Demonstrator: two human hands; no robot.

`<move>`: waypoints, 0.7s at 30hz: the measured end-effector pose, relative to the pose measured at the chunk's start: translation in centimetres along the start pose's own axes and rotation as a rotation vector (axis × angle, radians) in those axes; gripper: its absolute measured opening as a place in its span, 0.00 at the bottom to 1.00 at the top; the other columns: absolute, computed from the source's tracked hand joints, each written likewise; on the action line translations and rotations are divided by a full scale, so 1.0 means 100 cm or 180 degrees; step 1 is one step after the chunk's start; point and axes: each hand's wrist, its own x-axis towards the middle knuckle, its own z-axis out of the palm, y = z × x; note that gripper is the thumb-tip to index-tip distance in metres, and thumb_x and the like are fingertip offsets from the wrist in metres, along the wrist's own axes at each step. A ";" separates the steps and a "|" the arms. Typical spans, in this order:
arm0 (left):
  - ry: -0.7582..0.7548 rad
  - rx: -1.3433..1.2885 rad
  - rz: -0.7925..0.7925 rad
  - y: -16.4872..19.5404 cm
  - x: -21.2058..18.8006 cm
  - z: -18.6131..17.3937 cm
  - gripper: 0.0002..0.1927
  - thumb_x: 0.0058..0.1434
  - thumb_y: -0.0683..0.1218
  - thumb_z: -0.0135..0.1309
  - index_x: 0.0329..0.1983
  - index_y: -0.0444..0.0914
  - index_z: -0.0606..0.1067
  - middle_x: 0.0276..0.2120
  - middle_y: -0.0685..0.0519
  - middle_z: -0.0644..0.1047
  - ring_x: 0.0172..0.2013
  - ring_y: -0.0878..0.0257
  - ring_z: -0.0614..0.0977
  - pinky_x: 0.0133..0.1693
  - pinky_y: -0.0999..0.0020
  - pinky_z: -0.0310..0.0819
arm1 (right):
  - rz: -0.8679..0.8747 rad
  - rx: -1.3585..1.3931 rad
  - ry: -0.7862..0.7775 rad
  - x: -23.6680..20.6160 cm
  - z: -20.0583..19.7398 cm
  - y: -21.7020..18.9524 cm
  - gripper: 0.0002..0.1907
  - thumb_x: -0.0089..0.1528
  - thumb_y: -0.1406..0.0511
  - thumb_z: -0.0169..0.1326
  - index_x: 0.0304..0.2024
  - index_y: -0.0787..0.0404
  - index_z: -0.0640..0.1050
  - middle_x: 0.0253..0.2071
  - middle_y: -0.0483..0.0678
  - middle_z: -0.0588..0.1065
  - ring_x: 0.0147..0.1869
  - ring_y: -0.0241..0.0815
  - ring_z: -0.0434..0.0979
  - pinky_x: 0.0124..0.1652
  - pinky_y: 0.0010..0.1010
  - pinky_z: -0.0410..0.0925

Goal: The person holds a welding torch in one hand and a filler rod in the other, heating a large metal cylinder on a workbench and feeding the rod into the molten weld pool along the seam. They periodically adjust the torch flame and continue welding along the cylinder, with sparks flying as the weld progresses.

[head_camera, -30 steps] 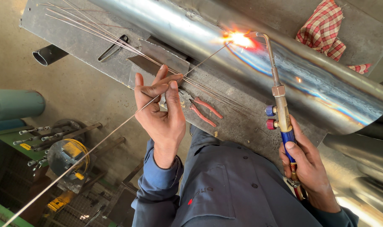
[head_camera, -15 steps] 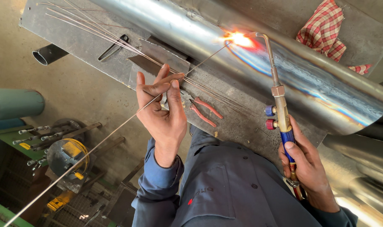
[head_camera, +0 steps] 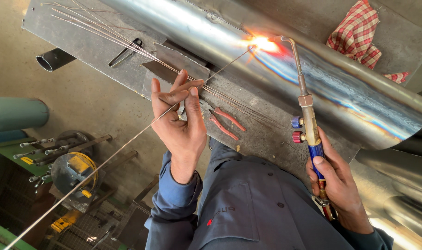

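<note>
Hands at work over a steel table (head_camera: 81,41). The left hand (head_camera: 178,120) pinches a thin filler rod (head_camera: 127,141) between thumb and fingers, palm turned toward the camera. The rod runs from the lower left corner of the view, through the fingers, up to the flame (head_camera: 265,44). The right hand (head_camera: 338,185) is clenched around the blue grip of a gas torch (head_camera: 308,120), thumb on top. The torch's brass body carries a blue knob and a red knob just above the hand, and its bent tip ends at the flame, which burns bright orange on a large shiny metal pipe (head_camera: 359,97). The pipe lies slantwise across the table, with rainbow heat tint beside the flame.

Just beside the left hand, red-handled pliers (head_camera: 225,125) lie on the table. A bundle of spare rods (head_camera: 109,34) fans out along the table toward the upper left, close to a flat wrench (head_camera: 124,54). A red checked rag (head_camera: 357,34) lies beyond the pipe. Off the table's edge, a round grinder-like tool (head_camera: 74,173) sits on the floor.
</note>
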 end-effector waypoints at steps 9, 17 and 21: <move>0.0006 -0.0014 -0.0027 -0.002 0.001 0.002 0.06 0.75 0.37 0.52 0.46 0.35 0.65 0.44 0.46 0.84 0.67 0.48 0.78 0.80 0.45 0.37 | -0.0027 -0.0002 -0.0024 0.001 0.001 0.000 0.38 0.66 0.65 0.40 0.80 0.50 0.52 0.21 0.47 0.65 0.16 0.35 0.62 0.19 0.26 0.61; 0.0003 0.0076 -0.0002 0.000 0.004 -0.001 0.07 0.75 0.37 0.51 0.45 0.35 0.64 0.43 0.48 0.85 0.67 0.49 0.79 0.79 0.43 0.37 | 0.0010 0.0042 -0.0024 -0.006 0.000 -0.003 0.38 0.65 0.65 0.40 0.80 0.50 0.52 0.22 0.46 0.65 0.16 0.34 0.61 0.19 0.26 0.61; -0.0037 0.0271 -0.0009 0.002 0.005 -0.003 0.05 0.75 0.37 0.52 0.45 0.35 0.68 0.43 0.48 0.84 0.67 0.48 0.79 0.79 0.42 0.41 | 0.0025 -0.0006 -0.0001 -0.005 0.003 -0.004 0.38 0.66 0.64 0.41 0.80 0.49 0.53 0.22 0.46 0.65 0.16 0.34 0.61 0.19 0.25 0.61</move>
